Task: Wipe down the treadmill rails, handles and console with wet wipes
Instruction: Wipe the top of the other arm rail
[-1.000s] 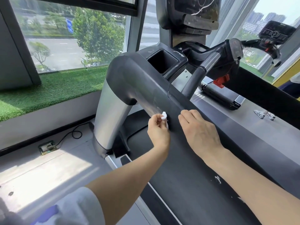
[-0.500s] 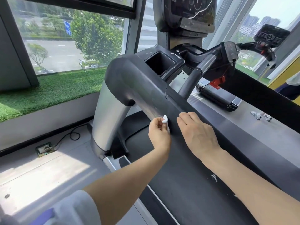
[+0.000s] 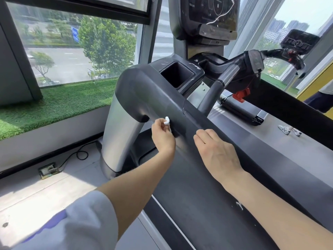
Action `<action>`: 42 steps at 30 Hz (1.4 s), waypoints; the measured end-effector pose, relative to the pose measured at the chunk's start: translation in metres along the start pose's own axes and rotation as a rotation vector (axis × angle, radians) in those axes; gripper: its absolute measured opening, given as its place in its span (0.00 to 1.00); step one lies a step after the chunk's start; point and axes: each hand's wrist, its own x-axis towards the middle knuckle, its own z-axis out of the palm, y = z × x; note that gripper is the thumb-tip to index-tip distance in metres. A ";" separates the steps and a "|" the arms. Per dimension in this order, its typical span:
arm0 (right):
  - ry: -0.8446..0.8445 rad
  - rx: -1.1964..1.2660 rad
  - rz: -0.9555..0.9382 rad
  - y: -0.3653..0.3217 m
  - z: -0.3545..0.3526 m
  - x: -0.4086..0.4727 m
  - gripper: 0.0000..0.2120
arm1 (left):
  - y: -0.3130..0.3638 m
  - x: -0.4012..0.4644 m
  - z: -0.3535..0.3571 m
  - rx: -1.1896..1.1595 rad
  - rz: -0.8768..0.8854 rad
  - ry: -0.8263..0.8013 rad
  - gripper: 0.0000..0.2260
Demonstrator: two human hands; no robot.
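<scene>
Rail: we see the broad dark grey plastic treadmill side rail (image 3: 207,141) running from lower right up to the upper left, where it bends down onto the silver metal upright post (image 3: 120,130).
Hands: our left hand (image 3: 163,137) sits on the rail's left flank just below the bend, pinching the small white wet wipe (image 3: 167,120) against it; our right hand (image 3: 216,156) lies on the rail just to its right.
Cup holder: the square black recessed cup holder (image 3: 177,73) sits behind the bend.
Console: the black console screen (image 3: 212,15) stands above and behind the cup holder.
Handle: the grey padded handle bar (image 3: 214,92) rises right of the cup holder.
Floor: the small green floor socket box (image 3: 47,171) lies left of the post.
</scene>
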 end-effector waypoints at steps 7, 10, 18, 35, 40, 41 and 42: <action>-0.030 0.028 -0.019 0.002 0.002 0.002 0.12 | -0.008 -0.027 0.000 0.000 0.060 -0.055 0.08; -0.028 0.035 -0.025 0.003 0.001 0.002 0.13 | 0.000 0.012 0.001 0.007 -0.007 0.001 0.09; -0.090 0.085 -0.009 0.004 0.001 0.001 0.15 | -0.009 -0.047 -0.012 0.087 0.070 -0.208 0.07; -0.350 1.318 0.625 -0.027 -0.004 0.031 0.09 | 0.026 -0.061 -0.083 -0.621 -0.317 -0.591 0.06; -0.305 1.066 0.471 -0.027 -0.009 0.049 0.05 | 0.017 -0.043 -0.088 -0.353 -0.184 -0.560 0.03; -0.274 0.966 0.410 -0.026 -0.009 0.053 0.04 | 0.014 -0.038 -0.086 -0.327 -0.179 -0.542 0.04; -0.246 0.875 0.343 -0.027 -0.009 0.056 0.04 | 0.012 -0.034 -0.084 -0.307 -0.177 -0.531 0.04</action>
